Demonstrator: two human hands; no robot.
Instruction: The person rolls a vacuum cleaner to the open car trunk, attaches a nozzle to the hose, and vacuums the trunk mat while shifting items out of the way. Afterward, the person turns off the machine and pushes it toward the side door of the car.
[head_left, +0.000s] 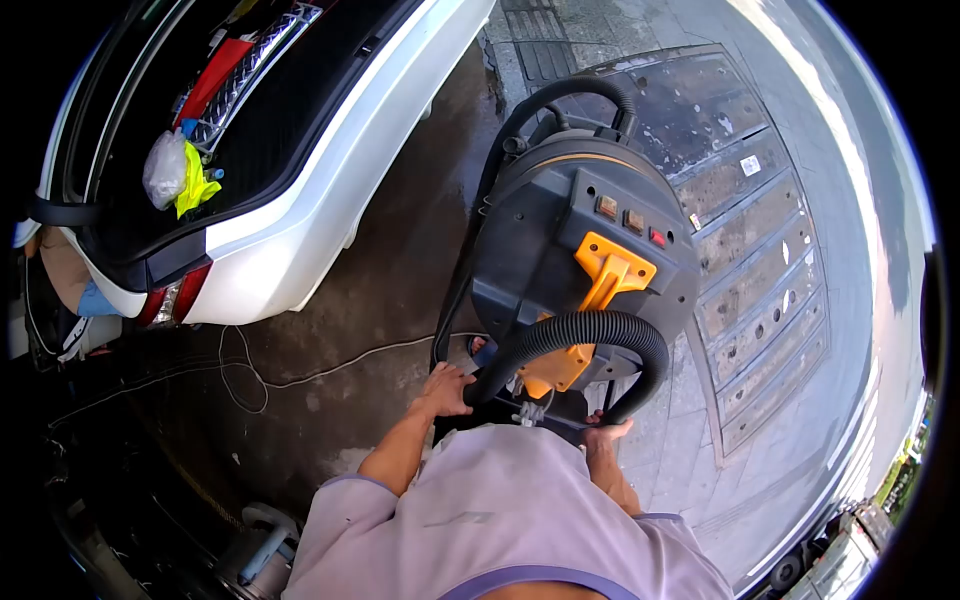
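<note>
A large black wet-dry vacuum cleaner (535,235) stands upright before me, with a yellow handle (612,272) and several rocker switches on its lid. Its ribbed black hose (600,328) arches over the near side, between my two hands. My left hand (445,390) is closed at the hose's left end, its fingertips partly hidden. At the right end of the arch, my right hand (608,430) is closed around the hose, some fingers out of sight behind it. A grey cord hangs at the near side of the vacuum.
A white car (330,185) stands at the left with its boot open. Inside lie a plastic bag (164,171) and a yellow-green cloth (197,182). A pale cable (330,368) trails across the wet floor. Metal cover plates (752,265) lie at the right. Another person's arm (62,270) shows at far left.
</note>
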